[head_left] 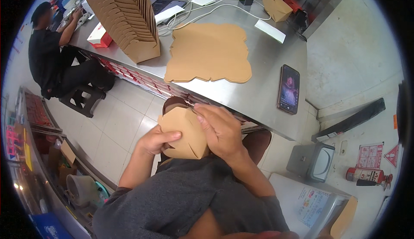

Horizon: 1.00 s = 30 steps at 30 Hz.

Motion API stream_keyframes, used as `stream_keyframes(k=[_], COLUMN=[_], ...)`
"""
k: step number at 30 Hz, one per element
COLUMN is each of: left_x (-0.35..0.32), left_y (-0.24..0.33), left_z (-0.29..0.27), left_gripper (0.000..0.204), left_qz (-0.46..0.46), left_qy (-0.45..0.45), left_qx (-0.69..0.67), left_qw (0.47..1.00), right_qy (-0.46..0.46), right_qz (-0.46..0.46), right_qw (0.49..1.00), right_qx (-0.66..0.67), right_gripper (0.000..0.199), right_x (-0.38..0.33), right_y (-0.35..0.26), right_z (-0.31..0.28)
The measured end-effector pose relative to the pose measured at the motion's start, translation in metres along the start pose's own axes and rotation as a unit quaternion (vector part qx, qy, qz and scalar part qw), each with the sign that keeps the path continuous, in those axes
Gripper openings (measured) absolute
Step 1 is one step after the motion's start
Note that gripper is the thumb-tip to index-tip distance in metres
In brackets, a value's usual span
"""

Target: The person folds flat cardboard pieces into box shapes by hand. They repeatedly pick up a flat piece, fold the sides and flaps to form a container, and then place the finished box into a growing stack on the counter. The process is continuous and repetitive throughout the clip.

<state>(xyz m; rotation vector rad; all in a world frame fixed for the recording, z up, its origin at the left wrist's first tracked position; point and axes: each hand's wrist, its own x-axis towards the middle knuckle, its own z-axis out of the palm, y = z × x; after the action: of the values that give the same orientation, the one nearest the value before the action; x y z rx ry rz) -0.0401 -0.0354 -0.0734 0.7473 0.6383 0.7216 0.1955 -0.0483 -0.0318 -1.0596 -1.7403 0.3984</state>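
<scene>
A brown cardboard food box [184, 132], partly folded into shape, is held over my lap. My left hand [155, 140] grips its left side, with the thumb lying across the front panel. On the box's upper right edge, my right hand [221, 131] has its fingers closed along the rim and the thumb pressed against the board. Beyond the hands, a flat pile of unfolded cardboard blanks [210, 53] lies on the steel table [263, 92]. To its left, a tall leaning stack of folded boxes [125, 19] rises from the tabletop.
A phone [289, 89] with a lit screen lies near the table's right end. White cables [202, 7] run across the back, near another folded box [277, 8]. At far left, a person [47, 53] sits on a stool. A grey bin [310, 161] stands at right.
</scene>
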Motion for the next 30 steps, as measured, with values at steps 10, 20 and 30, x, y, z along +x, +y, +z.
stream_keyframes(k=[10, 20, 30], left_x=[0.004, 0.002, 0.002], left_y=[-0.013, -0.02, -0.031], left_z=[0.021, 0.044, 0.042], left_gripper=[0.053, 0.061, 0.052], left_qz=[-0.051, -0.065, -0.104], left_qy=[0.088, 0.086, 0.04], left_qx=[-0.035, -0.045, 0.0], left_qw=[0.994, 0.993, 0.994], right_qy=[-0.108, -0.028, 0.035], right_qz=[0.026, 0.288, 0.221], right_qw=[0.994, 0.938, 0.974], right_qx=[-0.004, 0.189, 0.043], right_gripper=[0.034, 0.03, 0.031], right_x=[-0.022, -0.047, -0.064], right_y=[0.013, 0.017, 0.017], right_z=[-0.009, 0.002, -0.001])
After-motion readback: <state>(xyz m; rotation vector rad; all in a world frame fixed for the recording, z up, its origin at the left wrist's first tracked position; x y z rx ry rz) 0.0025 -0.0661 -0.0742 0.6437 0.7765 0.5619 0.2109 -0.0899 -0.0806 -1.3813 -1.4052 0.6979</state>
